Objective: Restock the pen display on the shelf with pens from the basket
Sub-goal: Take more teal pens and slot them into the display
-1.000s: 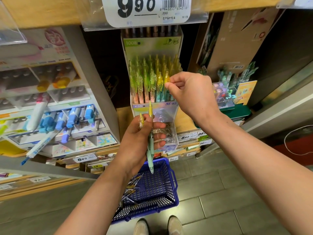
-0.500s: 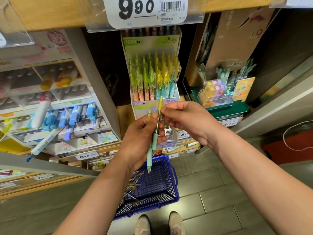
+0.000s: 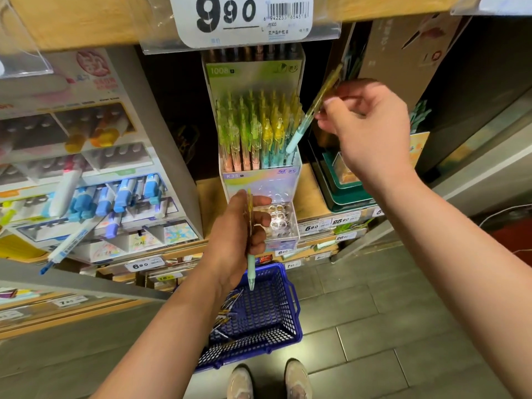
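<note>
The pen display (image 3: pixel 260 180) stands on the wooden shelf, packed with several green, yellow and teal pens. My right hand (image 3: pixel 365 131) pinches a yellow-and-teal pen (image 3: pixel 312 109) tilted, its teal tip down at the display's right front corner. My left hand (image 3: pixel 236 234) is below the display, closed on another teal-tipped pen (image 3: pixel 250 254) that points down. On the floor under my left arm sits the blue basket (image 3: pixel 276 315) with several loose pens (image 3: pixel 227 315) in it.
A marker and correction-tape rack (image 3: pixel 86 182) fills the shelf to the left. Green boxes (image 3: pixel 342 180) and a brown carton (image 3: pixel 408 59) stand to the right. A price tag reading 9.90 (image 3: pixel 241 18) hangs on the shelf edge above. My shoes (image 3: pixel 267 381) are on grey floor tiles.
My right hand took one pen from my left hand and lifted it up and right to the display's right side. My left hand kept the remaining pen.
</note>
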Action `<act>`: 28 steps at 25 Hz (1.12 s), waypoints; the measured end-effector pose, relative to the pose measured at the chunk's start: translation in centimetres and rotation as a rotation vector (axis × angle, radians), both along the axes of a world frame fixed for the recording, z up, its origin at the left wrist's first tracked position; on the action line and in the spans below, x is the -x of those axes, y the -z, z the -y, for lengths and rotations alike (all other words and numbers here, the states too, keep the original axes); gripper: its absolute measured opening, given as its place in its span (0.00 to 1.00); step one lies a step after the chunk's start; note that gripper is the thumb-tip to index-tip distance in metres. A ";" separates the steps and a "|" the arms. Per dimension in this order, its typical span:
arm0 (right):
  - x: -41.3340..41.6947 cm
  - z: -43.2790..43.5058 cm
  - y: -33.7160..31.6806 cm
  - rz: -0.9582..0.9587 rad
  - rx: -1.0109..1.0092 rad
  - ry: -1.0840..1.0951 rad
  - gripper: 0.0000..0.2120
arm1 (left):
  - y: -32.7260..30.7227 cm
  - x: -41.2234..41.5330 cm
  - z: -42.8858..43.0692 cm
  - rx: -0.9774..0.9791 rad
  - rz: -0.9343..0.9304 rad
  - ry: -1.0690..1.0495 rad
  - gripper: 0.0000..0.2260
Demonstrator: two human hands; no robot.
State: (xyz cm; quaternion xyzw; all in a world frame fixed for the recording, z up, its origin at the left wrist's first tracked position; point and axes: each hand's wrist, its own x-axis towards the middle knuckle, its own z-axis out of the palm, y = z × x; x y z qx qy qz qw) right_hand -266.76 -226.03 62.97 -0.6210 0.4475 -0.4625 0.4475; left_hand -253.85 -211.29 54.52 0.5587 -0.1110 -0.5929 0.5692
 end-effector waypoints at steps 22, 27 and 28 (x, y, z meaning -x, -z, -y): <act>-0.6 -2.4 3.6 -0.443 -0.103 -0.244 0.07 | -1.1 0.6 0.0 0.207 0.029 -0.094 0.09; 0.5 -4.7 4.1 -0.288 -0.247 -0.385 0.03 | -1.3 0.9 0.3 0.252 0.073 -0.045 0.10; 0.7 -4.6 4.0 -0.275 -0.238 -0.375 0.03 | -1.3 1.0 0.3 0.248 0.081 -0.031 0.09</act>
